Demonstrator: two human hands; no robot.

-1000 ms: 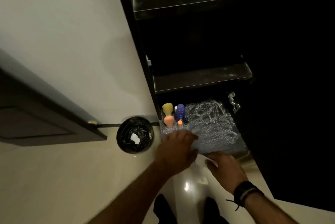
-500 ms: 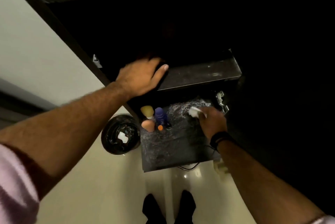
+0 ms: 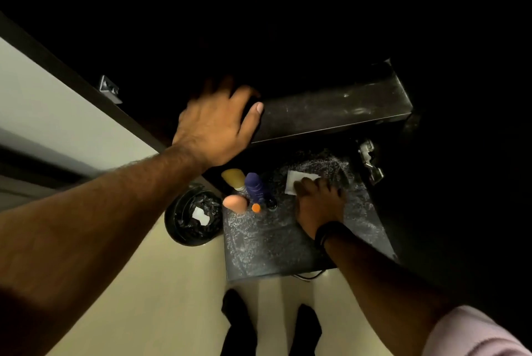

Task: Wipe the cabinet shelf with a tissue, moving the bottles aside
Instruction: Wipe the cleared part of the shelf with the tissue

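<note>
Nearest the camera, below the dusty bottom shelf [image 3: 288, 249], two dark shoes [image 3: 239, 324] stand on the pale floor [image 3: 161, 298]. On that shelf the right hand [image 3: 318, 207], a black band [image 3: 328, 233] at its wrist, presses a white tissue [image 3: 296, 181] flat under straight fingers near the shelf's right back part. At the shelf's left back corner stand the bottles: a peach one [image 3: 235, 203], a purple one [image 3: 254, 187], a yellow one [image 3: 233, 178] and a small orange cap [image 3: 256, 207]. Left of the shelf sits a black bin [image 3: 193, 216]. Above the shelf, the left hand [image 3: 214, 125] rests with spread fingers on the upper shelf [image 3: 331, 111].
</note>
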